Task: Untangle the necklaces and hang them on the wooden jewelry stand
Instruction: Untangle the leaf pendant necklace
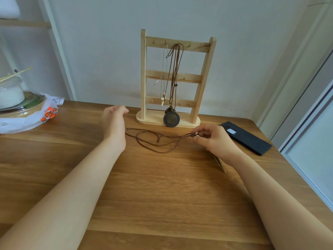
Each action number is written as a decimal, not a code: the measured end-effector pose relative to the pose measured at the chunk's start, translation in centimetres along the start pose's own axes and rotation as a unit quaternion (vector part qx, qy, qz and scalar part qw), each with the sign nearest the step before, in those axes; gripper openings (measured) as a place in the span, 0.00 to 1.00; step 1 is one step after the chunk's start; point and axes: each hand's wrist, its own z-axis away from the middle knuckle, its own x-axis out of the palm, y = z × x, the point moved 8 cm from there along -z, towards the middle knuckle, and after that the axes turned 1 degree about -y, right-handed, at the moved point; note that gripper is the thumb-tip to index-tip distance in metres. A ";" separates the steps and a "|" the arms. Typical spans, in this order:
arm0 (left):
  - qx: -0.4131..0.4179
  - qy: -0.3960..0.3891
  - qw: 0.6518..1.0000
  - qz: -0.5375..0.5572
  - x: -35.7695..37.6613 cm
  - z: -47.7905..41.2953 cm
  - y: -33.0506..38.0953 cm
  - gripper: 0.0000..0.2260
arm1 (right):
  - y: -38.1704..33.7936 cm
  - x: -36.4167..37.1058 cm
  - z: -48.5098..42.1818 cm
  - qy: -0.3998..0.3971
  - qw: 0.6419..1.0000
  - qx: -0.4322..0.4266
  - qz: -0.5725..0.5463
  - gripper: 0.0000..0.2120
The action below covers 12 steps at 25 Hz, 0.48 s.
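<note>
A wooden jewelry stand (205,69) rises at the back of the table against the wall. From its top bar hang a brown cord necklace with a round dark pendant (171,119) and a thin pale necklace with small white charms (163,100). A loose brown cord necklace (153,139) lies looped on the table in front of the stand. My right hand (214,139) pinches the cord's right end near a small knot. A pointed pendant (220,164) shows under that wrist. My left hand (114,123) hovers open left of the loops, holding nothing.
A black phone (246,138) lies at the right, near the table edge. At the far left a plastic bag with orange print (49,113) sits under a round tray and a glass jar (10,92). The wooden table (162,195) spreads toward me.
</note>
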 end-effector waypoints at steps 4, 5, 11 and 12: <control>0.127 -0.218 0.960 -0.119 5.3 4.3 1.5 0.03 | -1.0 0.8 0.4 -0.031 0.998 -0.015 -0.059 0.08; 0.152 -0.266 0.941 -0.144 6.4 5.2 1.1 0.03 | -1.3 0.9 0.4 -0.037 0.997 -0.017 -0.067 0.08; 0.241 -0.376 0.856 -0.259 9.1 7.8 -1.2 0.05 | -2.8 1.9 0.8 -0.060 0.996 -0.051 -0.047 0.07; 0.239 -0.374 0.856 -0.266 9.0 7.7 -1.2 0.03 | -2.9 2.0 0.9 -0.060 0.996 -0.057 -0.041 0.07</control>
